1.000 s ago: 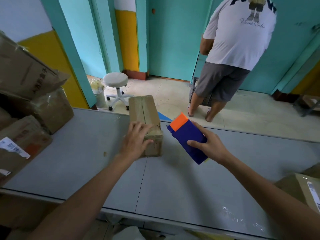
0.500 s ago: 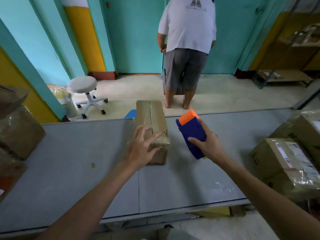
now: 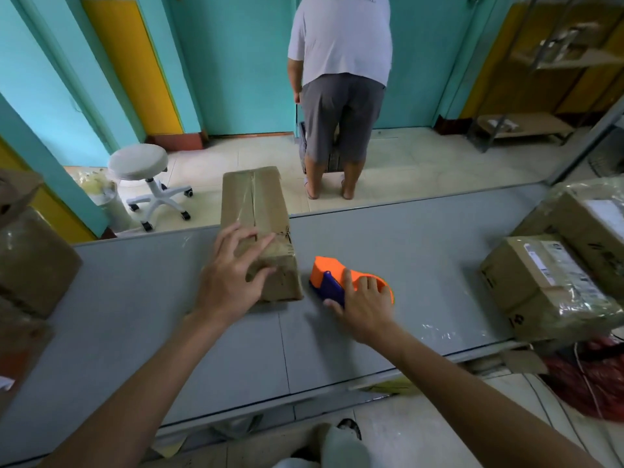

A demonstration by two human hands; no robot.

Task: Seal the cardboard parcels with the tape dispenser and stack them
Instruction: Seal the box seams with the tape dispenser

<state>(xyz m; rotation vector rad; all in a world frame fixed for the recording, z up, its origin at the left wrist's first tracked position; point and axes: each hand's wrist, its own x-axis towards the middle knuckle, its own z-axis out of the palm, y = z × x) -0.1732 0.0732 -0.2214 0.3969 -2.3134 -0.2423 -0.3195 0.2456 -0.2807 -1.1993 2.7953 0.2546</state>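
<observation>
On the grey table, mid-frame, the parcel stays under the spread fingers of the left hand. Just right of it the tape dispenser, raised earlier, now lies on the table, the right hand gripping it.

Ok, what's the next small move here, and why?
Probably release the tape dispenser and bring the right hand to the parcel: tape already runs along its seam, the dispenser lies on the table, and the left hand rests on the parcel's near end.
</observation>
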